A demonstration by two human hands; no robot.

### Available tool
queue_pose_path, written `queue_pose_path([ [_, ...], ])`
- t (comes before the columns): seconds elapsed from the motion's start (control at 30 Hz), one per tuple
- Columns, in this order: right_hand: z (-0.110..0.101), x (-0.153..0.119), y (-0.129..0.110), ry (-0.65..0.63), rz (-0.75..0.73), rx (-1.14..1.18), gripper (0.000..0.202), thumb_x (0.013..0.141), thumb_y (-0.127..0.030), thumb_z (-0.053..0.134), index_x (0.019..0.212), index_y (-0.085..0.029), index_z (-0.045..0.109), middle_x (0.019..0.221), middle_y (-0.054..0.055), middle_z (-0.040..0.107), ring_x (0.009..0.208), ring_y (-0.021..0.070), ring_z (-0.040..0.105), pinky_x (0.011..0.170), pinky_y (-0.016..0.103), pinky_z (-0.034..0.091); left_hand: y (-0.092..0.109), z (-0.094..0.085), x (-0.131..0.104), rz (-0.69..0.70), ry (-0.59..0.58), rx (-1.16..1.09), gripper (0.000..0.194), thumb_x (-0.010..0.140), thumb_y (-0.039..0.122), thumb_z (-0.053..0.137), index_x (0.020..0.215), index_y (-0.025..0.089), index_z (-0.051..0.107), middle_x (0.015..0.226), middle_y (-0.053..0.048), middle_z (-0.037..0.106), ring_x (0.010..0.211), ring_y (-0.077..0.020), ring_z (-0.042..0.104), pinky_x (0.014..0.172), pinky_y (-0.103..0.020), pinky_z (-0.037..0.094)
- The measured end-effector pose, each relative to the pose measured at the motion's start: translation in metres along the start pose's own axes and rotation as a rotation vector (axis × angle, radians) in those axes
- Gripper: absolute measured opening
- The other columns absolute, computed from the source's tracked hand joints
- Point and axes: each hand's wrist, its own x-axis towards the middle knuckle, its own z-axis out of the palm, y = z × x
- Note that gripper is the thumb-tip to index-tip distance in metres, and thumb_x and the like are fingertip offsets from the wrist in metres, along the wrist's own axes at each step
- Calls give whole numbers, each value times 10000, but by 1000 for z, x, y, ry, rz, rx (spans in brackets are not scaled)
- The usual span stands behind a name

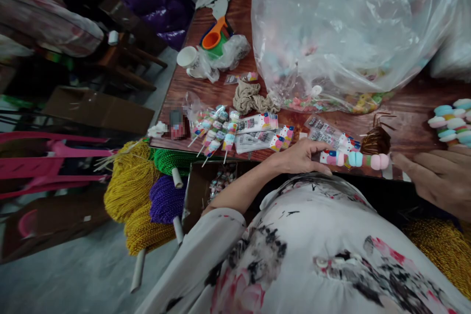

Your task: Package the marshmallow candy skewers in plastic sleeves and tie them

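Note:
My left hand [303, 156] is closed on the printed end of a clear-wrapped marshmallow skewer [355, 159] at the table's near edge. Its pink, blue and white pieces lie in a row pointing right. Beside the skewer's right end is my right hand [439, 176], blurred, one finger reaching toward the last pink piece; its grip does not show clearly. Just beyond the skewer lie flat printed bags [326, 132] and a bundle of brown twist ties [376, 140]. Several wrapped skewers [217, 130] rest to the left, next to stacked printed bags [257, 123].
A large clear plastic bag of colourful sweets [331, 34] fills the back of the table. Loose marshmallow pieces [452, 120] sit at right. Beige cloth [250, 98], a white cup [187, 57] and an orange scoop [213, 37] stand left. Yellow cord bundles [128, 181] hang beside an open carton [196, 191].

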Motion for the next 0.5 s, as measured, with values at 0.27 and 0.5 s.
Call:
queue_pose_path([
  [0.27, 11, -10, -10, 7, 54, 131, 307, 817, -43, 593, 1095, -159, 651, 784, 33, 718, 668, 180, 624, 642, 319, 448, -5, 14, 10, 154, -73, 283, 360, 788, 359, 761, 1035, 119, 657, 921, -73, 709, 838, -167, 628, 773, -256, 438],
  [0.5, 27, -15, -29, -8, 249, 390, 172, 886, -73, 549, 1016, -152, 630, 843, 42, 739, 719, 140, 674, 684, 258, 489, -2, 22, 11, 27, -9, 635, 171, 863, 320, 642, 909, 158, 615, 882, -60, 692, 807, -182, 623, 708, -268, 407],
])
